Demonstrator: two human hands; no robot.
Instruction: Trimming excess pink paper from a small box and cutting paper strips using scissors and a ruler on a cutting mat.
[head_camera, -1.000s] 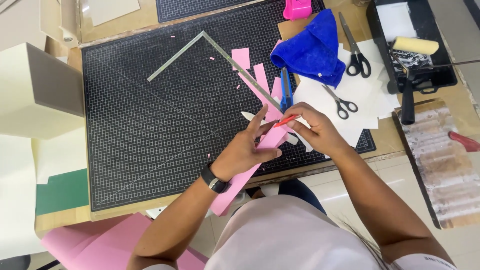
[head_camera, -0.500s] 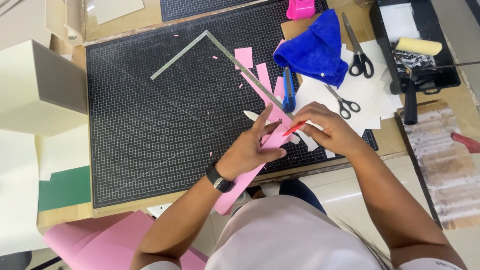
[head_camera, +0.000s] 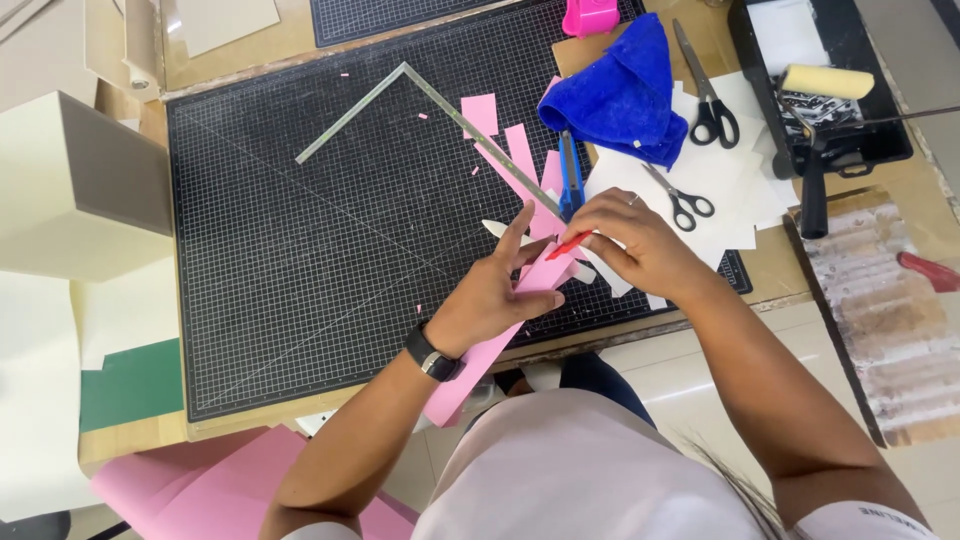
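Observation:
My left hand (head_camera: 495, 295), with a black watch on the wrist, grips a long pink paper strip (head_camera: 478, 360) that slants from the mat's front edge up to my hands. My right hand (head_camera: 632, 243) holds a small red tool (head_camera: 567, 246) against the strip's upper end. Both hands hover over the near right part of the black cutting mat (head_camera: 300, 250). Loose pink strips (head_camera: 520, 150) lie just beyond my hands, beside a metal square ruler (head_camera: 430, 95) and a blue craft knife (head_camera: 570, 178).
A blue cloth (head_camera: 625, 95), two pairs of scissors (head_camera: 705, 95) and white paper sheets (head_camera: 720, 185) lie at the right. A black tray with a paint roller (head_camera: 825, 85) stands far right. Cream boxes (head_camera: 70, 190), green card (head_camera: 130, 385) and pink sheets (head_camera: 220, 480) sit left.
My hands have stayed at the pink strip's upper end. My left fingers have spread and lifted a little, and the red tool has shifted slightly in my right hand.

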